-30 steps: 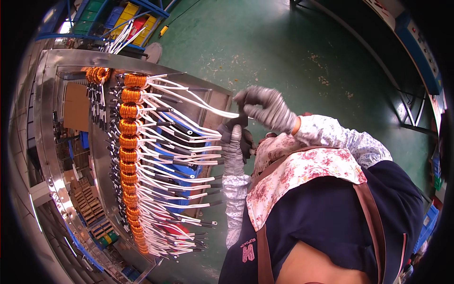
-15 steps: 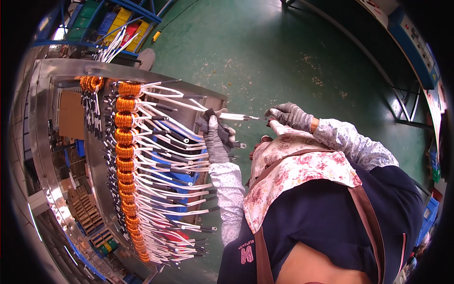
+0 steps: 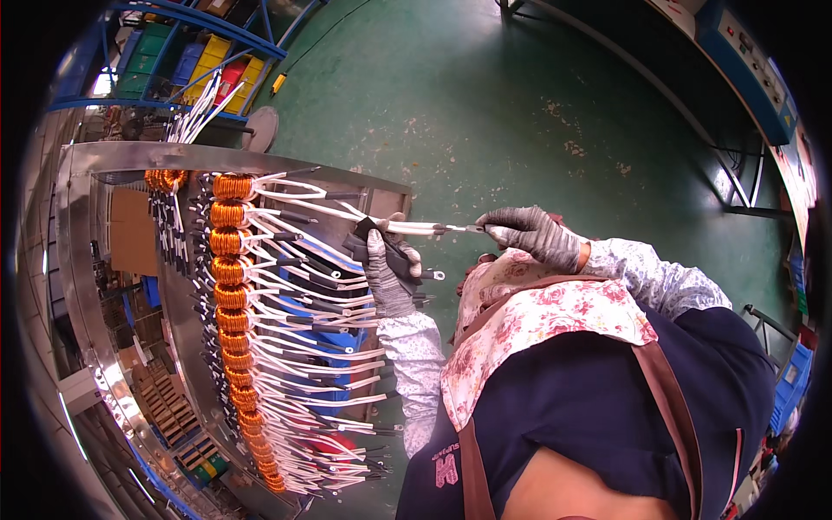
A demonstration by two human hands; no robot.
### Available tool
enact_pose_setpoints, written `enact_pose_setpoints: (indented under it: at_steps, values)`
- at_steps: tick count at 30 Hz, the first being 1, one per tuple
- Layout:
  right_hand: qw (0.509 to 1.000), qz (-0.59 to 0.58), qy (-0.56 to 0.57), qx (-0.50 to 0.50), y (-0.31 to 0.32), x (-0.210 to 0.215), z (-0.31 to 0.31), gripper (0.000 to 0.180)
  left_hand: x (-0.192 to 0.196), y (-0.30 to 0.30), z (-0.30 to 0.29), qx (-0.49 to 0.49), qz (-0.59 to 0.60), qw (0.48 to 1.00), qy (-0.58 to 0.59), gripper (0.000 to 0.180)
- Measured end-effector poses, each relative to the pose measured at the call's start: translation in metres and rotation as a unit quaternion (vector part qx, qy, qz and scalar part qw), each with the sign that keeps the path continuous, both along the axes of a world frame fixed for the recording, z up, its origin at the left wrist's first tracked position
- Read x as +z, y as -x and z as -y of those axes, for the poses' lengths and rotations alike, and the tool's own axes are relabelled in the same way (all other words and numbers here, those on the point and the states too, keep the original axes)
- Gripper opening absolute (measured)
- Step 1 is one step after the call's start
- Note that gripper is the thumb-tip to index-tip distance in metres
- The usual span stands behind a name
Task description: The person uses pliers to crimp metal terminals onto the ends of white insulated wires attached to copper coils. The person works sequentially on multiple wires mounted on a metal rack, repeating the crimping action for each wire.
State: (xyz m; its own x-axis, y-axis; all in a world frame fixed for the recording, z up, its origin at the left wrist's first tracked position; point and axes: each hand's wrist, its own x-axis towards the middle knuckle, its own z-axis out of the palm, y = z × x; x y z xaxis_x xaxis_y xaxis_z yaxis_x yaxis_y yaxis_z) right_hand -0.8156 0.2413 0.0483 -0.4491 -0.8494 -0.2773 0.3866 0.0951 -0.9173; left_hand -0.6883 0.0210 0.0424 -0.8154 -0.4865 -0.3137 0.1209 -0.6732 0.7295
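Note:
My left hand (image 3: 392,269), in a grey glove, is closed around white-sleeved leads and some black pieces (image 3: 357,243) that look like sleeving. One white lead (image 3: 414,229) runs rightward out of that grip to a bare metal end (image 3: 473,229). At this tip my right hand (image 3: 536,236), gloved in grey too, pinches with thumb and fingers. Another lead's ring terminal (image 3: 438,276) sticks out beside my left hand. The leads come from a column of orange copper-wound ring coils (image 3: 230,271) to my left, and many white leads (image 3: 334,381) with black-sleeved ends fan out from them.
The coils rest on a metal-framed bench (image 3: 173,158). Beyond it stands a blue rack (image 3: 204,17) with coloured bins (image 3: 211,61). Blue bins (image 3: 334,347) sit under the leads. A blue control box (image 3: 747,74) is at the far right, above green floor (image 3: 485,113).
My right hand has come slightly left and down, and its fingers now close on the lead's metal end, which was just apart from them. The left hand keeps its grip, while the view has shifted slightly.

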Motion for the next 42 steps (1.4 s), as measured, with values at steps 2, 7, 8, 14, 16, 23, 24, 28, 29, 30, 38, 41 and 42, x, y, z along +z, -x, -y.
enact_pose_setpoints:
  at_steps: [2,7,8,14,16,23,24,28,29,30,38,41,42]
  values:
    - [0.993,-0.105,-0.005,-0.043,-0.01,-0.014,0.012,0.031,0.002,0.002,-0.004,-0.002,0.023,1.0,0.012,0.028]
    - [0.949,-0.311,0.014,-0.051,-0.014,-0.012,0.062,0.027,0.013,0.005,-0.011,-0.009,0.043,0.999,0.029,0.029]
    - [0.924,-0.373,0.051,-0.063,-0.011,-0.014,0.069,0.026,0.012,0.003,-0.01,0.005,0.031,0.999,0.018,0.029]
    - [0.912,-0.389,-0.097,0.09,-0.001,-0.013,0.057,0.034,0.011,-0.002,-0.018,0.025,0.04,0.998,0.038,0.027]
    - [0.964,0.171,-0.129,0.157,0.002,0.005,0.063,0.036,0.016,-0.001,-0.02,0.038,0.038,0.998,0.033,0.027]
    - [0.938,0.298,-0.057,0.166,-0.009,-0.006,0.069,0.038,0.016,-0.008,-0.023,0.054,0.032,0.998,0.028,0.026]
    - [0.958,0.228,-0.065,0.162,-0.012,-0.006,0.069,0.039,0.018,-0.007,-0.024,0.062,0.048,0.996,0.034,0.026]
    - [0.985,-0.066,-0.091,0.128,-0.011,-0.004,0.068,0.039,0.015,-0.003,-0.022,0.068,0.043,0.997,0.017,0.028]
    - [0.929,0.293,-0.017,0.223,0.003,-0.002,0.068,0.036,0.012,-0.003,-0.02,0.065,0.034,0.997,0.032,0.028]
    - [0.859,0.449,0.017,0.246,0.004,-0.014,0.073,0.036,0.013,-0.002,-0.019,0.056,0.031,0.998,0.023,0.029]
    - [0.889,0.401,-0.011,0.222,0.019,0.011,0.073,0.033,0.021,0.003,-0.023,0.041,0.103,0.992,0.058,0.03]
    - [0.837,0.495,-0.009,0.232,0.018,-0.017,0.08,0.027,0.039,0.004,-0.03,0.053,0.211,0.954,0.204,0.029]
    - [0.811,0.533,-0.018,0.242,0.018,-0.021,0.081,0.03,0.041,0.002,-0.029,0.053,0.24,0.943,0.224,0.029]
